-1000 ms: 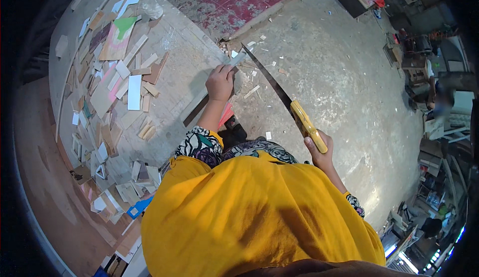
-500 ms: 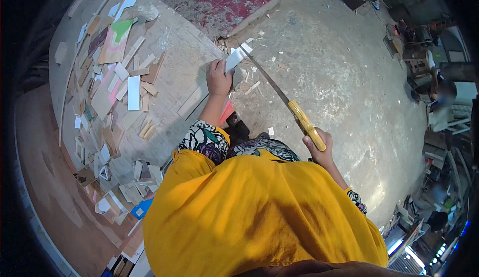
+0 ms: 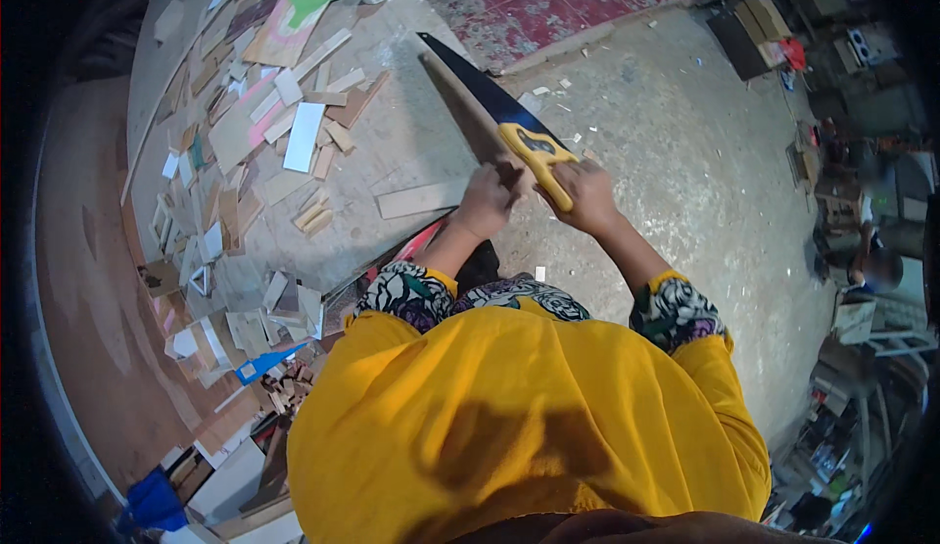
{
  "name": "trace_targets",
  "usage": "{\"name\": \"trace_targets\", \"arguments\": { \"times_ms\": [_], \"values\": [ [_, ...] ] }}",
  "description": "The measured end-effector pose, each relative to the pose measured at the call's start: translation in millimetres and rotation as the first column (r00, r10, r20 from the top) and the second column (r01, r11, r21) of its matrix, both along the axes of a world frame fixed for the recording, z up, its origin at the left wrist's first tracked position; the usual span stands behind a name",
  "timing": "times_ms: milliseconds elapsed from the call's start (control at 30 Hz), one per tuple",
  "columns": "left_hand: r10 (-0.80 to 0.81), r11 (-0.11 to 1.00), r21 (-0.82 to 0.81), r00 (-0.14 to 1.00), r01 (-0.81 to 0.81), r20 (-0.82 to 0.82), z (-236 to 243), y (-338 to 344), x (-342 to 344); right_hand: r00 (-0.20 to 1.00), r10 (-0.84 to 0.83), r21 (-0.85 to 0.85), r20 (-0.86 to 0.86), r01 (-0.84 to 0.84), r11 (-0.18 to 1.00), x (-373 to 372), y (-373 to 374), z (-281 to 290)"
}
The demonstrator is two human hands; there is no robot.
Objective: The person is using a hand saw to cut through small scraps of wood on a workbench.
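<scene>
My right hand (image 3: 585, 191) is wrapped round the yellow handle of a handsaw (image 3: 490, 98). The saw's dark blade points up and left across the table's edge. Close by on the left, my left hand (image 3: 487, 201) is at the table edge with its fingers curled. They are in shadow, and I cannot make out what is in them. A pale flat board (image 3: 421, 199) lies on the table (image 3: 392, 103), its right end beside my left wrist. The white strip held earlier does not show clearly.
Many wood offcuts (image 3: 284, 94) in white, tan and pink lie heaped on the left of the table. A blue piece (image 3: 264, 363) sits at the heap's near end. Small chips are scattered on the concrete floor (image 3: 666, 182). Cluttered goods (image 3: 852, 191) line the far right.
The saw has come away from the white strip and swung up and left, its blade now showing broadside. My left hand has drawn nearer and to the right; the view has shifted.
</scene>
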State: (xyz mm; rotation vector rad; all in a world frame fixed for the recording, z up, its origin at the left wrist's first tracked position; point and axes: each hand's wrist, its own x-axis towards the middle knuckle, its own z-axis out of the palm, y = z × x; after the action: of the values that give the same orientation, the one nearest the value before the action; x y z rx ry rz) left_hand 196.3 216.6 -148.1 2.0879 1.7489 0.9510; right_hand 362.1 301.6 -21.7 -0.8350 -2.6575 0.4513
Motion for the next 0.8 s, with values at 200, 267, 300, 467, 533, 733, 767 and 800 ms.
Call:
{"name": "trace_targets", "arguments": {
  "times_ms": [200,267,300,467,533,733,767,800],
  "values": [
    [-0.149,0.989,0.018,0.987,0.148,0.058,34.9,-28.5,-4.4,0.981,0.156,0.023,0.117,-0.16,0.987,-77.9,44.6,-65.2],
    [-0.192,0.981,0.002,0.976,0.192,0.106,34.9,-30.0,-10.7,0.964,0.201,-0.044,0.174,-0.196,0.98,-102.4,47.1,-77.4],
    [-0.177,0.984,0.0,0.978,0.178,0.109,33.5,-29.3,-12.5,0.961,0.215,-0.046,0.176,-0.21,0.977,-110.3,48.2,-82.2],
    [-0.145,0.989,0.051,0.983,0.14,0.115,35.2,-27.2,-28.2,0.92,0.331,-0.163,0.21,-0.301,0.94,-150.8,54.3,-72.0],
    [-0.12,0.993,0.037,0.985,0.116,0.126,32.6,-26.9,-35.3,0.88,0.357,-0.237,0.314,-0.291,0.927,-164.5,57.5,-67.8],
    [-0.023,1.0,-0.005,0.996,0.024,0.084,22.7,-27.7,-44.3,0.91,0.282,-0.013,0.303,-0.292,0.956,-190.7,69.1,-86.6],
    [-0.006,1.0,-0.029,0.996,0.009,0.084,22.1,-29.4,-43.4,0.919,0.282,-0.052,0.275,-0.278,0.959,-200.7,68.4,-85.1],
    [0.012,0.999,-0.054,0.996,-0.008,0.084,21.8,-31.6,-42.3,0.927,0.281,-0.091,0.247,-0.267,0.959,-211.7,66.4,-84.0]
  ]
}}
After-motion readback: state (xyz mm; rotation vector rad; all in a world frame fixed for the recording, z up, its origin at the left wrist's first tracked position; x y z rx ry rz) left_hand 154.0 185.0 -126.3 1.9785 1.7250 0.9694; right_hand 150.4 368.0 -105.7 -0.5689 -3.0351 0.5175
